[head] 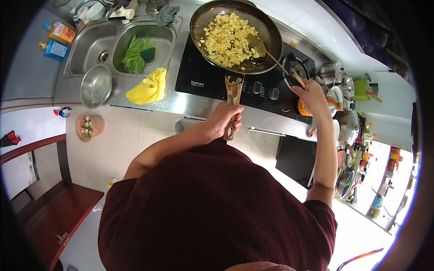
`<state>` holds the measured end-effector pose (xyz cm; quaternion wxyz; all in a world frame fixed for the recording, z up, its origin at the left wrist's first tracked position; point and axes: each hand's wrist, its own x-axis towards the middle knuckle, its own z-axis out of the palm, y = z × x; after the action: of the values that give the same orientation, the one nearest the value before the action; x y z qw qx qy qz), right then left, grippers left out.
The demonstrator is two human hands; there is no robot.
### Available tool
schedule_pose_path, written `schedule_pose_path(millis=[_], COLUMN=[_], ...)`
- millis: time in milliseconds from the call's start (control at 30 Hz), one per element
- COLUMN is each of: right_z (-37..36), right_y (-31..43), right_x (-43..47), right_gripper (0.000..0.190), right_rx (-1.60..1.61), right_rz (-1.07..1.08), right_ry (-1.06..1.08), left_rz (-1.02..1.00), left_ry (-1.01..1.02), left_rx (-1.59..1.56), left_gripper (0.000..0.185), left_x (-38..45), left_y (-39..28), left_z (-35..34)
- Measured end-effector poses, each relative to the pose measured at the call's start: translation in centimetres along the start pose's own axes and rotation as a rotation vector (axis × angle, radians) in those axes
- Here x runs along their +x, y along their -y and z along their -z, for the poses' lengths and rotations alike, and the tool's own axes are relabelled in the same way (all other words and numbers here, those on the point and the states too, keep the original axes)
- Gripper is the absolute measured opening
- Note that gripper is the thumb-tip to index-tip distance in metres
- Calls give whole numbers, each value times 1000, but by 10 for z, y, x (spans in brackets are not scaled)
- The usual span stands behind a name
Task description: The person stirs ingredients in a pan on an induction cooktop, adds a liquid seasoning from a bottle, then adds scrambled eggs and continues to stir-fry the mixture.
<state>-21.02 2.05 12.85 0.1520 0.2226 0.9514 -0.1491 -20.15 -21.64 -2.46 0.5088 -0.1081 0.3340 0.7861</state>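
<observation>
My left hand (224, 119) grips the worn wooden handle of a large frying pan (272, 50), which sits over the left part of the black gas cooktop (193, 71). Small yellow pieces of what looks like scrambled egg (230, 39) cover much of the pan's inside. My right hand (310, 93) is closed on the wooden end of a metal spatula (278, 63); its blade rests among the pieces at the pan's right side. The right burner (296, 71) lies just behind that hand. Below the hand stands a jar with an orange label (304, 107).
Left of the cooktop are a yellow cloth (149, 88), a metal bowl (96, 86) at the counter edge, and a double sink (118, 32) holding leafy greens (135, 54) and a sponge (148, 54). Pots, including a lidded one (351, 128), crowd the right. A basket (98, 127) stands lower left.
</observation>
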Motion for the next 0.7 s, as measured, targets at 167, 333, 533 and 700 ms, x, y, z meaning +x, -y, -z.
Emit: schedule_pose_path(millis=[167,333,533,700], right_z=[-3,-3,-8,-1], right_y=[-4,3,1,-3], right_x=[-2,-9,-12,-10], right_gripper=[28,27,41,39], right_rx=[154,177,223,173], right_rz=[51,-50,-1,45], right_ry=[66,132,167,90], left_rz=[-1,0,-5,-5], left_ry=[-5,-3,3,-2], left_rx=[-2,-9,8,6], left_gripper=[20,20,20,21], left_x=[0,1,1,0], left_y=[0,2,1,0], left_z=[0,3,3,2])
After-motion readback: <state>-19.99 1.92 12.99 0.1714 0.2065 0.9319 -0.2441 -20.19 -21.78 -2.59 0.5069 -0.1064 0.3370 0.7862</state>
